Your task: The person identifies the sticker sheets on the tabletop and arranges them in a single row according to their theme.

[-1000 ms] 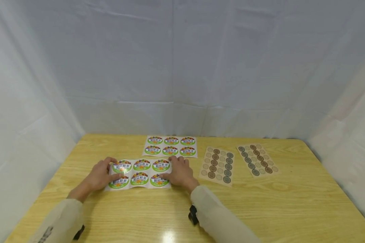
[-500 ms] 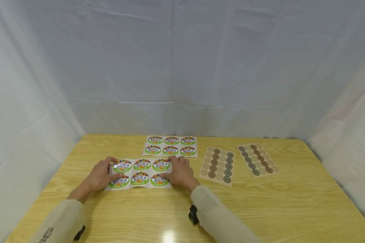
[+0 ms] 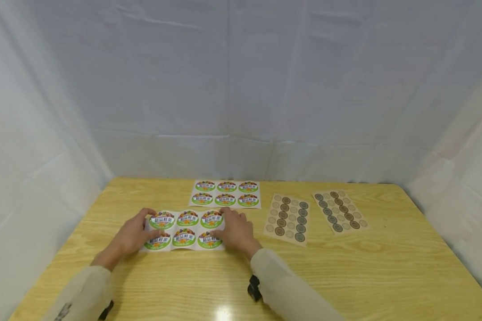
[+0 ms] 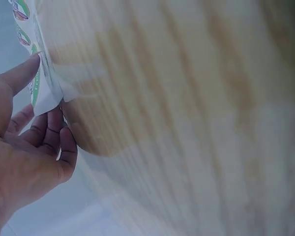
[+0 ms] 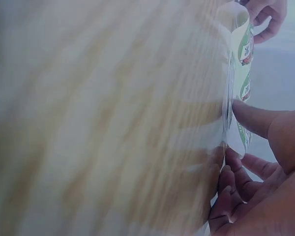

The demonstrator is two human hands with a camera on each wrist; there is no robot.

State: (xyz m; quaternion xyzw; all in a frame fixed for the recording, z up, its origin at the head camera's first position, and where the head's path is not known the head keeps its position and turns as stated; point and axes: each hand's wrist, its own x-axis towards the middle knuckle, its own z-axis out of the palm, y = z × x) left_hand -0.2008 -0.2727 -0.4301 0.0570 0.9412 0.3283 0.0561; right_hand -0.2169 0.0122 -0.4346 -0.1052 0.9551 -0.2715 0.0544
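Note:
A white sheet of oval fruit stickers (image 3: pixel 172 227), green with colourful fruit tops, lies between my two hands over the wooden table. My left hand (image 3: pixel 131 232) pinches its left end, thumb on the printed face and fingers at and below the edge. At the opposite end, my right hand (image 3: pixel 238 229) grips the sheet in the same way. The wrist views show both ends of the sheet (image 4: pixel 48 96) curling up a little between thumb and fingers. In the right wrist view the thumb (image 5: pixel 253 118) presses near the sheet's edge. Fingertips under the sheet are partly hidden.
Behind the held sheet lies a matching sticker sheet (image 3: pixel 213 192). To the right are two tan sheets of small round brown and grey stickers, a nearer one (image 3: pixel 295 209) and a farther one (image 3: pixel 351 201). White curtains (image 3: pixel 241 111) hang around the wooden table (image 3: pixel 365 272).
Both hands keep their hold on the sticker sheet. The right hand has shifted very slightly left, and the sheet's ends have come marginally closer together.

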